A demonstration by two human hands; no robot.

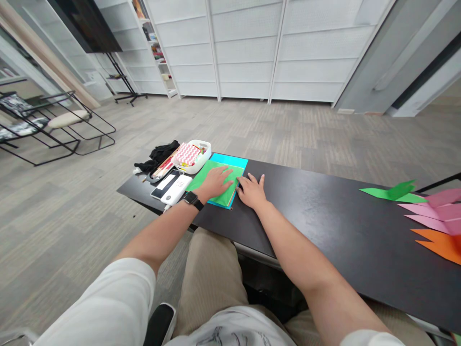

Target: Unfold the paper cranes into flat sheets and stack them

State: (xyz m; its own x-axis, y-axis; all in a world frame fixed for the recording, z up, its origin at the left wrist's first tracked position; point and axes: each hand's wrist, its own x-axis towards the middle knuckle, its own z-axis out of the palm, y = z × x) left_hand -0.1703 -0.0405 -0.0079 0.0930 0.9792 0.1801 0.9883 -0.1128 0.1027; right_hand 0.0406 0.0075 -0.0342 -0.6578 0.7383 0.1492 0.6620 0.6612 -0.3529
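Green paper (205, 179) partly hidden under flat left hand (217, 182); right hand (252, 191) flat beside, gripping nothing.

A green sheet of paper (209, 179) lies on a bright blue sheet (230, 161), both on a black table (324, 211). Beside them, a white tray (196, 166) holds paper with a red-and-white zigzag pattern (187, 154), next to a black cloth (160, 154) and a white device (172, 187). At the far end lie a green folded paper shape (394, 193), pink ones (432, 211) and an orange one (441, 244); the floor (90, 211) is streaked grey carpet.
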